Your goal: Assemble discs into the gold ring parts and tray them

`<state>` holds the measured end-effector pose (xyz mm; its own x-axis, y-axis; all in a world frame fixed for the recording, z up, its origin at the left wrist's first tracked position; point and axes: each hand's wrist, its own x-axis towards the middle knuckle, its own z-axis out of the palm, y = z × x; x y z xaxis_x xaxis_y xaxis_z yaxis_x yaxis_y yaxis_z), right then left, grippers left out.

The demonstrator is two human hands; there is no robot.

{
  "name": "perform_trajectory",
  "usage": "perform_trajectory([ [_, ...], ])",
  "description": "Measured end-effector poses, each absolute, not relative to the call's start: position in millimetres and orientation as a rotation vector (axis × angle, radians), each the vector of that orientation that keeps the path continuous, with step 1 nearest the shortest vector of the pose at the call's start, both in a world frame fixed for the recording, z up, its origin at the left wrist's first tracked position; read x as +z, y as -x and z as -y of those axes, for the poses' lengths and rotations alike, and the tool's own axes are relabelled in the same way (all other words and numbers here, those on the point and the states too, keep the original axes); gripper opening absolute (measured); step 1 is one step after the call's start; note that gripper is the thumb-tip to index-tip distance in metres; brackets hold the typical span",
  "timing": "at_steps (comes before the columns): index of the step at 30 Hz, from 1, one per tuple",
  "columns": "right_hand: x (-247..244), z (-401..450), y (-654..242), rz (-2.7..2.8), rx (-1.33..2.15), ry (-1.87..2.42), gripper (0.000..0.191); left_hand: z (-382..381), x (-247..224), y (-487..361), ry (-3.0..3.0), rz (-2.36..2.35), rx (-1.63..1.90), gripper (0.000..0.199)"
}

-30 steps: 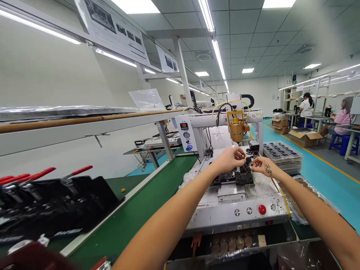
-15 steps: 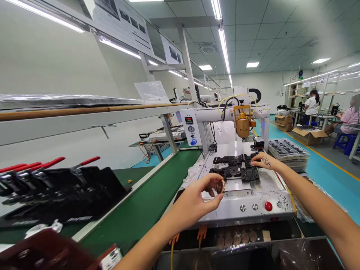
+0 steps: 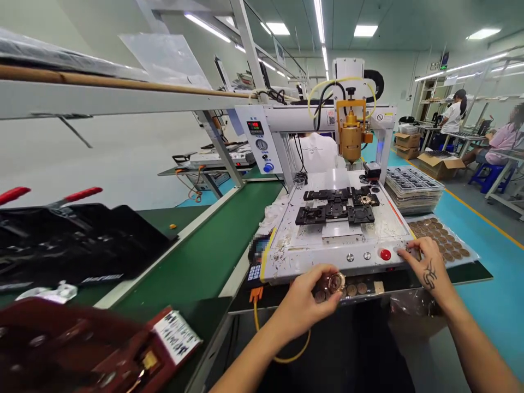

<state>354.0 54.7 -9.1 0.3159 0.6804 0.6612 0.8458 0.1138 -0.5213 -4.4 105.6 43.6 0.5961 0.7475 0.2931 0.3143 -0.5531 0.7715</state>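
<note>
My left hand [image 3: 317, 297] pinches a shiny copper-coloured round ring [image 3: 336, 282] between thumb and fingers, in front of the bench machine's front edge. My right hand [image 3: 426, 267] is at the right end of the machine's front panel, its thumb on or very near a silver button [image 3: 398, 251] beside the red button [image 3: 385, 255]. Its fingers are bent but apart, with nothing seen in them. On the machine bed lies a black fixture [image 3: 336, 209] of several plates, and another copper ring [image 3: 365, 200] sits in its back right part. A brass dispensing head [image 3: 351, 139] hangs above.
Brown discs on a sheet [image 3: 444, 240] and stacked clear trays [image 3: 413, 188] stand at the right. A green bench [image 3: 245, 229] runs along the left, with black fixtures with red-handled clamps [image 3: 84, 194] and a dark red box [image 3: 61, 349]. People sit or stand farther off.
My right hand has left the black fixture and moved down and right to the front-panel button. The left hand, still holding its ring, is lower and further right. The view has tilted down.
</note>
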Motion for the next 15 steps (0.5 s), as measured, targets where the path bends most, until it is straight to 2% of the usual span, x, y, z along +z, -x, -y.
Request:
perform_trajectory([
  [3,-29.8,-43.3,-329.2,1.381,-0.208,1.592,0.032,-106.3,9.2,-10.4,-2.098,-0.735,0.619,0.029],
  [6,-45.4,-38.2,-291.7,1.588,-0.018,1.487,0.019,-111.0,-26.7,-25.8,-2.149,-0.703,0.529,0.033],
  [10,-70.3,-40.2,-257.3,1.885,0.223,1.385,0.022,-114.6,-59.8,-32.9,-2.23,-0.66,0.505,0.037],
  [15,-94.3,-45.0,-257.8,1.952,0.259,1.421,0.023,-107.2,-68.1,-24.7,-2.21,-0.638,0.458,0.039],
])
